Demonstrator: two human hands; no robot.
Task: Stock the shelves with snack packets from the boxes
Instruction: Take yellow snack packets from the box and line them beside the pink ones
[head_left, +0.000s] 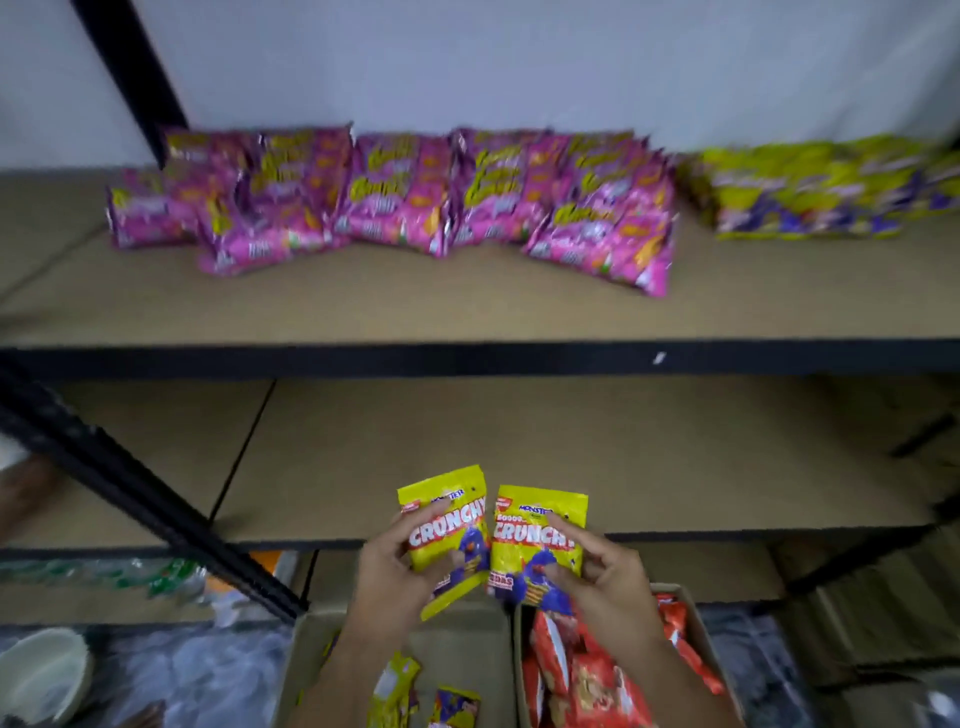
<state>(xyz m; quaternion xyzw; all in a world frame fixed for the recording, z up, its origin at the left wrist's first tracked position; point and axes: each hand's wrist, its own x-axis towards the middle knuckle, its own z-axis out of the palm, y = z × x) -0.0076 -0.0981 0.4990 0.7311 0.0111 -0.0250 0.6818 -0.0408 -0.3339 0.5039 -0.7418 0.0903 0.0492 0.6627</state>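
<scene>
My left hand (392, 569) grips a yellow snack packet (448, 512) and my right hand (605, 577) grips a second yellow snack packet (537, 530), side by side above the boxes. Under them stand a cardboard box (304, 660) with a few yellow packets (395, 691) and a second box (691, 608) full of red packets (587, 680). On the upper shelf (467, 306) lie several pink packets (395, 202) and, at the right, a row of yellow packets (826, 187). The middle shelf (571, 457) carries no packets where I see it.
A black slanted upright of the rack (140, 499) runs down at the left. A white bowl (44, 675) sits on the floor at the lower left. Green and orange packages (156, 571) lie on the lowest shelf at the left. A white wall is behind.
</scene>
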